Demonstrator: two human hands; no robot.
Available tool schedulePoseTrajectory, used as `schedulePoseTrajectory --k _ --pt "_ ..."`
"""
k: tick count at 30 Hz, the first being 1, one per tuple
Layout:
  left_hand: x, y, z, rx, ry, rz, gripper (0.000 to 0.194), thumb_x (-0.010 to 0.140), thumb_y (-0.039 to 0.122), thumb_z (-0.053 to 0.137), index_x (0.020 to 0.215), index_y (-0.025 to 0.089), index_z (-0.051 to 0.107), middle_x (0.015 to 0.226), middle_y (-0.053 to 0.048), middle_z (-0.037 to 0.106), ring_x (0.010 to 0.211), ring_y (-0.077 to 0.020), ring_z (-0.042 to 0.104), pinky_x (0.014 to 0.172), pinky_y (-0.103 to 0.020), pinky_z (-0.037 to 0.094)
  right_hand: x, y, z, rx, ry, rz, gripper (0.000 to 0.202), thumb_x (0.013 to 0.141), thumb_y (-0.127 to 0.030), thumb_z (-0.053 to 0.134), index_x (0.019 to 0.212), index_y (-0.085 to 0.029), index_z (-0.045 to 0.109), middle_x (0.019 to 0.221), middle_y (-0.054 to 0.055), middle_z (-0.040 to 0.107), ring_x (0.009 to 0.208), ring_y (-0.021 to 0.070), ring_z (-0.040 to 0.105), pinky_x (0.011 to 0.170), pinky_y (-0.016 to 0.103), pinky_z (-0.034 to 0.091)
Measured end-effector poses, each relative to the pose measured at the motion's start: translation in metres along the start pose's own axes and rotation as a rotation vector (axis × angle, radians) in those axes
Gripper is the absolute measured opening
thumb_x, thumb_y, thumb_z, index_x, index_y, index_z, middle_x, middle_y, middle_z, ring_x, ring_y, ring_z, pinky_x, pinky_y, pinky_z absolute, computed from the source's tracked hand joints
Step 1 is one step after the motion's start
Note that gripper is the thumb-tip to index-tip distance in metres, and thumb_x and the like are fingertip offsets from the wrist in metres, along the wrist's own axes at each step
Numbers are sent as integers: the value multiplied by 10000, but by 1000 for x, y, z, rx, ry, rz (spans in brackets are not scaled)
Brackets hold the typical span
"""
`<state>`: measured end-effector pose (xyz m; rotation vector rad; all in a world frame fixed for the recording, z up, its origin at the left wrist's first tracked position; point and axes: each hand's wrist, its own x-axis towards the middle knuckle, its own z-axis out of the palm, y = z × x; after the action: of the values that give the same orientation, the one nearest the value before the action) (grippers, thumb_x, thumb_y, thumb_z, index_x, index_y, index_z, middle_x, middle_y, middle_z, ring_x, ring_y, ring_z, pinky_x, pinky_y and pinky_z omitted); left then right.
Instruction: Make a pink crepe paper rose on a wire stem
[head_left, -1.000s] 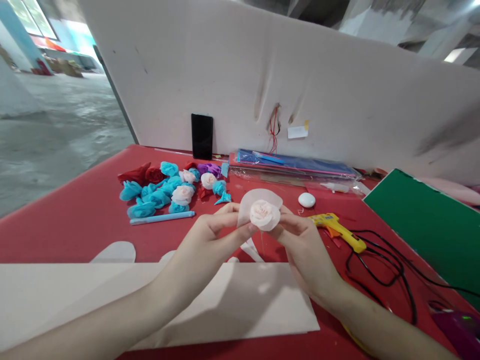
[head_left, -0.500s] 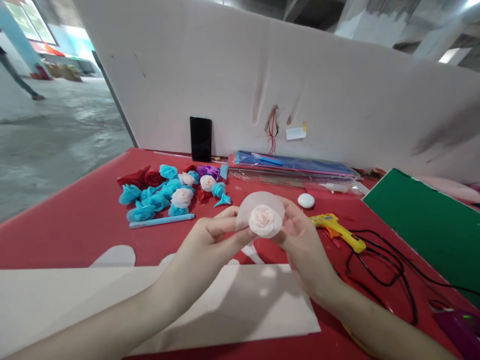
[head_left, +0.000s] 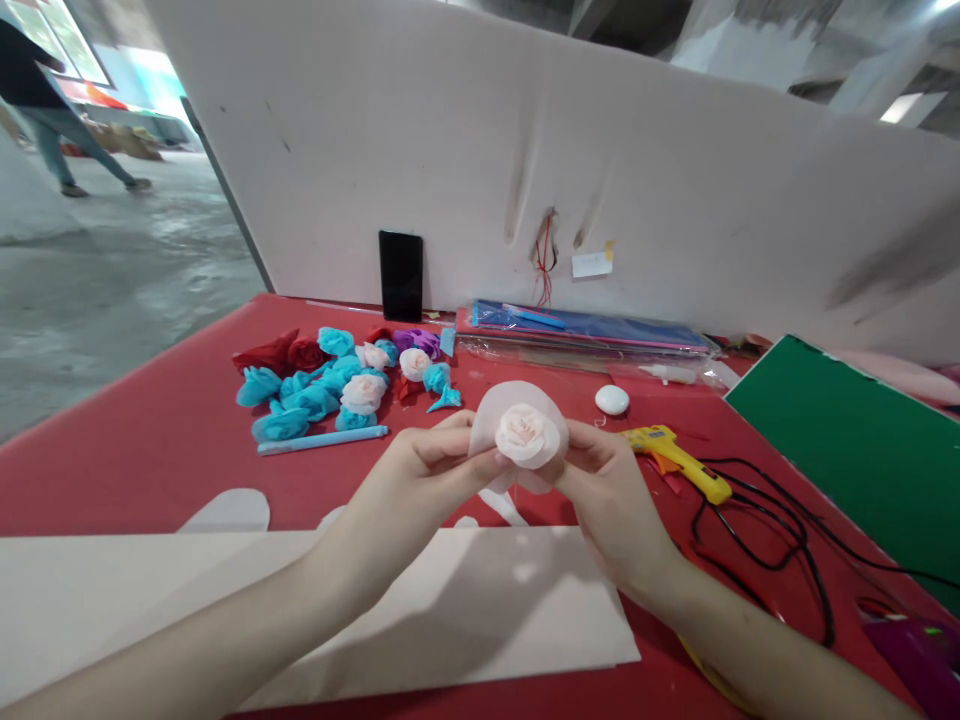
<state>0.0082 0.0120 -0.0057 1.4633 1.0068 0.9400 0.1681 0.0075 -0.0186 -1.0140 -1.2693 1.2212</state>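
A pale pink paper rose (head_left: 527, 435) is held up between my two hands above the table. A thin round petal stands up behind its rolled centre. My left hand (head_left: 446, 465) pinches the flower's left side between thumb and fingers. On the other side, my right hand (head_left: 604, 475) grips the petal's lower right edge, with the fingertips partly hidden behind the flower. Under my hands lies a long cream paper sheet (head_left: 450, 620). Beyond its far edge are pale cut paper pieces (head_left: 231, 511).
Blue, red, purple and pale crepe flowers (head_left: 330, 385) are heaped at the left, beside a light blue pen (head_left: 324, 441). A yellow glue gun (head_left: 679, 465) with its black cord lies right, near a green board (head_left: 862, 450). A phone (head_left: 402, 277) leans on the white partition.
My right fingers have closed in toward the flower's right side, and a petal edge now shows below the bloom. In the background, a walking person has come further into view at left.
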Motion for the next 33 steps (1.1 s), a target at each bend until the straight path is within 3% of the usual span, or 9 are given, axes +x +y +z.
schedulePoseTrajectory --k 5,9,14,17,21,28,33 --pt "1 2 1 48 24 -50 264 787 391 578 628 204 673 706 -1 639 727 -178 532 671 -273 423 0 1 1 6 -7 -15 159 701 -207 700 853 -248 724 830 -13 704 822 179 603 798 308 460" --pt "1 4 0 83 39 16 287 790 355 561 568 187 630 731 -13 595 792 -195 532 703 -278 419 0 1 2 3 12 -16 159 699 -214 707 853 -241 737 807 -7 721 810 189 623 776 310 477" --pt "0 6 -1 77 -2 68 213 798 349 564 662 205 643 800 -10 587 839 -194 536 715 -261 425 -1 0 3 -14 37 -13 151 704 -216 708 848 -250 738 795 -11 719 783 180 628 758 299 486" --pt "-2 4 -2 -35 -76 56 145 821 275 537 784 233 671 800 6 595 817 -168 541 763 -253 430 -1 0 2 23 51 4 114 693 -226 716 803 -242 738 758 -8 713 744 173 626 717 288 490" --pt "-4 -3 -1 -231 -151 23 275 848 177 430 959 257 668 803 3 606 808 -160 536 787 -266 425 1 -3 2 98 15 50 66 722 -274 694 716 -218 726 672 3 694 642 152 607 669 287 488" --pt "0 -2 3 -187 -82 -24 198 842 292 547 972 279 695 706 28 625 668 -115 538 596 -192 441 2 -1 4 201 -3 116 52 704 -267 706 698 -219 724 630 -5 675 607 132 584 653 272 472" --pt "2 1 2 -156 -48 -32 170 758 242 633 899 256 727 635 27 647 588 -112 548 552 -197 453 -3 -4 5 234 -83 154 108 712 -293 696 769 -212 738 617 7 660 565 132 551 609 278 468"
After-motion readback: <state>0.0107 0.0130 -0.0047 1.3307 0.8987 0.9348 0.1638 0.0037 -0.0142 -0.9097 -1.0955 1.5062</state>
